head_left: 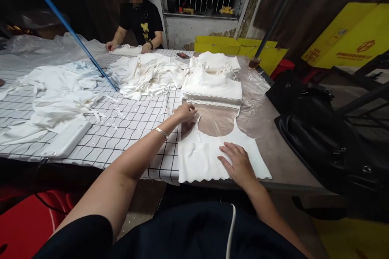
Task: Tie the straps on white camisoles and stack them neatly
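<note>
A white camisole top (200, 158) with thin straps and a scalloped hem lies spread at the table's near edge, hem toward me. My left hand (186, 113) is at its upper left, fingers curled and pinched at the end of the left strap. My right hand (240, 164) rests flat on the right part of the body, fingers apart. The right strap runs up to a stack of folded white tops (212, 85) just beyond, with wavy edges facing me. Clear plastic sheet (215, 119) shows beneath the neckline.
Heaps of loose white garments (152, 73) cover the checked cloth (146, 129) to the left, beside a white flat box (68, 139). A blue pole (73, 36) slants down there. Across the table a person (139, 24) handles white fabric. Black bags (319, 129) sit right.
</note>
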### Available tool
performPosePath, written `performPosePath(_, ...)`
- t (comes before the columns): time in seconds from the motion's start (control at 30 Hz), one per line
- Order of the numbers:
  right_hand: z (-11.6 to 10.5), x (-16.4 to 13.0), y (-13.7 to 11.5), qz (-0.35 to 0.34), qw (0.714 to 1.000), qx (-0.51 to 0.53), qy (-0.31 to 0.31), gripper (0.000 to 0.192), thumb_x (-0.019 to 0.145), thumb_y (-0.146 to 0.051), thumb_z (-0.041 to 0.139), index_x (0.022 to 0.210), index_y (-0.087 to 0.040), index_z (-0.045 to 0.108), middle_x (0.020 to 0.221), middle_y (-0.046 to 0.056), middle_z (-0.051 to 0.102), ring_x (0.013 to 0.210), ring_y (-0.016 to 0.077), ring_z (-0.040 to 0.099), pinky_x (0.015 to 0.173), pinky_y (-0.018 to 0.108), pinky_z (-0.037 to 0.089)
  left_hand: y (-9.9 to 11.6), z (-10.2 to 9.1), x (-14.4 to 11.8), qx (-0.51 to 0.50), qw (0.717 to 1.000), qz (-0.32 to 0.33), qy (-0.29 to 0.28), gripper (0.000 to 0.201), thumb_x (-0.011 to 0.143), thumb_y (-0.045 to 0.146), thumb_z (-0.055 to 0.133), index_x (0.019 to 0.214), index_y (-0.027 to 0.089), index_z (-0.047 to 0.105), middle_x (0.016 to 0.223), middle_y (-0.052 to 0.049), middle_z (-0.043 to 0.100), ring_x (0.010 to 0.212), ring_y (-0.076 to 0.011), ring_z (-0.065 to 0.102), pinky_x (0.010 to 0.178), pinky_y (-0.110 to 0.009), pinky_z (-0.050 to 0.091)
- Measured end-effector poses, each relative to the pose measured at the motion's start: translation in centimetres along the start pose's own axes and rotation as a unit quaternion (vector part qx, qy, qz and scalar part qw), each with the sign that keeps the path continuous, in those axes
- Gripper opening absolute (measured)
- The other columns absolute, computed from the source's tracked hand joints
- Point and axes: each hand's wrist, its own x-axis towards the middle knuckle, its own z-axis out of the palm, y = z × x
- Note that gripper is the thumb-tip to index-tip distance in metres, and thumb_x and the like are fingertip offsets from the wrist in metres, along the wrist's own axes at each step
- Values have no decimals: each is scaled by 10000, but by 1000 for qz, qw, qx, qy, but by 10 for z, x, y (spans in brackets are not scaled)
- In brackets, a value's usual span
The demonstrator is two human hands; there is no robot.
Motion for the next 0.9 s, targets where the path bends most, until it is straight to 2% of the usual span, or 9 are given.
performPosePath(0.1,1,-2,-1,6,1000,4,1,300,932,-385,516,1118,-218,681,1237,107,654,1163,314,542,990,483,430,18,8,18,42,999,-27,-19,286,802,387,679,955,147,701,1009,-146,710,1037,-335,625,963,-471,382)
performPosePath(0.2,0,-1,-3,15,1000,9,-3,282,925,-367,529,1124,-232,677,1249,104,646,1177,315,533,995,484,421,28,11,25,74,996,-50,-23,264,782,285,720,974,107,689,1052,-195,688,1085,-367,606,968,-505,392)
performPosePath(0.37,-1,2,-10,32,999,17,-17,267,910,-328,557,1128,-225,670,1263,107,635,1193,321,509,1004,496,404,41,6,31,87,995,-39,-34,370,915,344,611,1224,142,577,1224,-100,593,1069,-245,605,890,-427,527)
performPosePath(0.47,-1,0,-17,47,998,39,-27,259,891,-279,580,1124,-210,669,1261,112,636,1199,321,506,1025,508,388,50,-6,31,79,996,5,-35,375,922,366,596,1224,145,577,1224,-87,593,1058,-245,609,880,-428,537)
performPosePath(0.63,-17,13,7,96,971,216,-41,233,838,-323,614,1038,-219,674,1151,88,681,1082,268,600,935,414,472,57,-15,3,88,993,82,-11,411,929,362,586,1277,148,543,1274,-113,576,1103,-248,589,931,-448,502)
performPosePath(0.7,-34,33,38,157,946,280,-52,208,846,-388,578,911,-210,664,935,48,712,854,206,649,751,316,505,55,2,-30,95,987,133,4,483,924,417,574,1334,170,510,1336,-125,557,1201,-279,541,1024,-465,429)
performPosePath(0.73,-43,47,56,197,939,275,-55,230,851,-415,559,826,-204,647,819,28,700,750,185,636,672,288,482,54,15,-50,97,974,201,25,509,929,452,545,1355,178,497,1355,-138,554,1245,-293,514,1066,-488,384)
performPosePath(0.83,-59,99,106,282,944,151,-82,355,831,-479,569,619,-194,575,589,8,610,600,168,565,550,270,368,57,65,-109,145,911,385,-22,780,877,666,473,1504,228,323,1516,-148,406,1419,-347,316,1162,-568,186)
performPosePath(0.9,-56,135,126,303,941,78,-126,398,795,-516,614,562,-198,560,549,22,589,616,186,580,550,276,349,66,95,-131,180,878,442,-44,833,869,710,419,1540,249,244,1565,-115,330,1466,-340,215,1184,-572,78)
